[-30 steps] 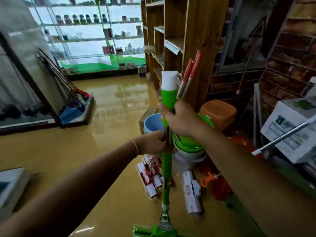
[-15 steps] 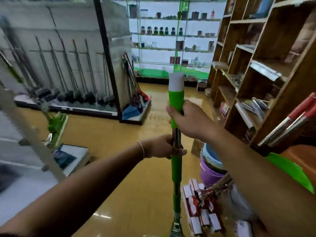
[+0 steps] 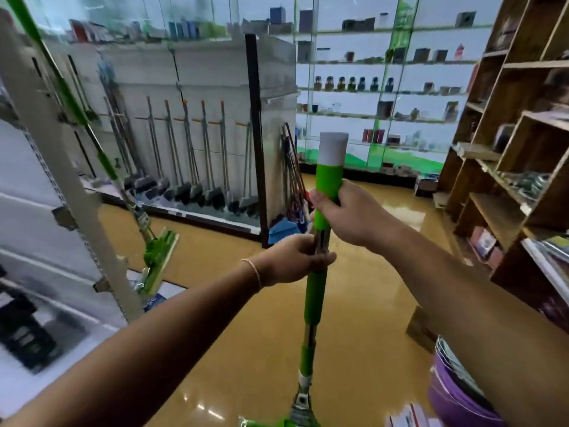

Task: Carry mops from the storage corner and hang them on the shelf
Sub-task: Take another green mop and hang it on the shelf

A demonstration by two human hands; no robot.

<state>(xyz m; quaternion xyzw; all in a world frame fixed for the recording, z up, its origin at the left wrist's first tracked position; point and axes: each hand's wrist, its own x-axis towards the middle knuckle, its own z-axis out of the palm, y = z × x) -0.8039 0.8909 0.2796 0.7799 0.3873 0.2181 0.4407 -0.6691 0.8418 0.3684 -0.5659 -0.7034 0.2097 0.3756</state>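
Head view: glossy tan floor (image 3: 215,349), open through the centre toward 12 o'clock, edged by a wooden shelf unit (image 3: 508,167) at 3 o'clock and a white rack upright (image 3: 61,167) at 9 o'clock. One green mop (image 3: 317,291), centre frame, long axis near upright, white cap at 12, head at 6. Right hand (image 3: 351,217) grips its upper green sleeve; left hand (image 3: 292,260) grips the metal shaft just below. One second green mop (image 3: 154,251) hangs at the rack.

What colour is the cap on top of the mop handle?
White, above a green grip section on the mop handle, seen in the head view.
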